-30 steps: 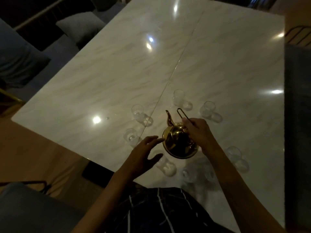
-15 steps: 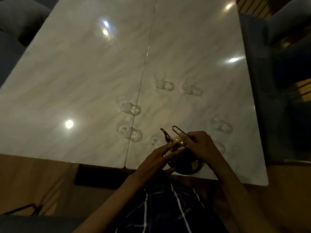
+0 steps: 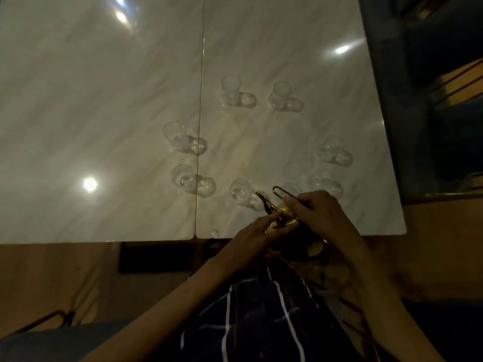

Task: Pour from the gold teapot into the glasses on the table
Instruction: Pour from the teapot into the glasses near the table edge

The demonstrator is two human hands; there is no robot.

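The gold teapot [image 3: 278,218] hangs over the near edge of the marble table [image 3: 104,100], its spout pointing up-left toward the nearest clear glass [image 3: 239,192]. My right hand [image 3: 317,212] grips the teapot's wire handle. My left hand [image 3: 254,239] rests its fingertips on the teapot's lid, fingers extended. Several small clear glasses stand in a ring on the table, among them the far glass [image 3: 231,90], another far glass [image 3: 281,95], a left glass [image 3: 175,134] and a right glass [image 3: 330,150]. The teapot's body is partly hidden by my hands.
A seam [image 3: 201,113] runs down the middle of the table. Dark blue seating [image 3: 431,87] stands along the right side. Wooden floor [image 3: 52,283] lies below the near edge, and my dark striped clothing [image 3: 261,322] fills the bottom centre.
The teapot has come back toward me, from the middle of the ring to the table's near edge. My left hand moved from beside it onto its lid. The view tilted down.
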